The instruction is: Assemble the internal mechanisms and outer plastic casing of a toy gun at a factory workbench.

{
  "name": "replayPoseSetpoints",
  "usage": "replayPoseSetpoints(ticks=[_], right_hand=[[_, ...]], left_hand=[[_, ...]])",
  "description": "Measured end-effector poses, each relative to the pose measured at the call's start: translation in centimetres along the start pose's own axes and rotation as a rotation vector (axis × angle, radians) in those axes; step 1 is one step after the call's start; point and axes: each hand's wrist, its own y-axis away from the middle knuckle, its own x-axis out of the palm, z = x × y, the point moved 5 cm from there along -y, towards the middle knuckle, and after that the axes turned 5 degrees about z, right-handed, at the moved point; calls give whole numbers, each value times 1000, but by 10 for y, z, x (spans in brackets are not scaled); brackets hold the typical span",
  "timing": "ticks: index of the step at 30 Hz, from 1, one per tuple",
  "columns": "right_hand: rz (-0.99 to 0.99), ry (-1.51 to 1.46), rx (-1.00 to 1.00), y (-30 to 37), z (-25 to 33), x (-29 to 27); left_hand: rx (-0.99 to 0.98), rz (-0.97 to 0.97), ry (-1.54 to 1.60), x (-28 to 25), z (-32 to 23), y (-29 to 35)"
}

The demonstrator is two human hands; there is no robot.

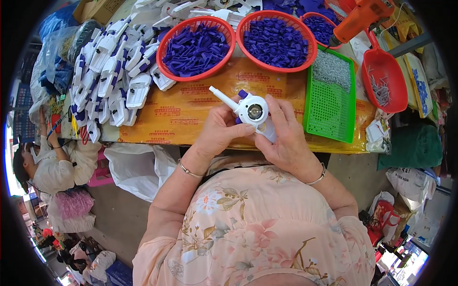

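Over the front edge of the table, both hands hold a white plastic toy housing (246, 107) with a long thin nozzle pointing to the far left. A dark round opening with a metallic-looking centre shows on its face, and small purple parts stick out at its side. My left hand (217, 127) grips it near the nozzle's base, thumb across the lower front. My right hand (287, 136) is closed round its right and lower side, the fingers along the edge. Its underside is hidden by my hands.
Purple plastic parts fill red baskets (192, 78) (281, 69) behind my hands. At right stand a green tray (329, 117) of screws, a red scoop (400, 97) and an orange power screwdriver (361, 23). White-and-purple housings (112, 64) are heaped at left, near another person (59, 167).
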Motion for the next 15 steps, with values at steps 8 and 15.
replayPoseSetpoints(ticks=[8, 15], right_hand=[[46, -26, 12, 0, -2, 4], [42, -44, 10, 0, -2, 4]], left_hand=[[3, -72, -27, -4, 6, 1], [-12, -89, -61, -5, 6, 0]])
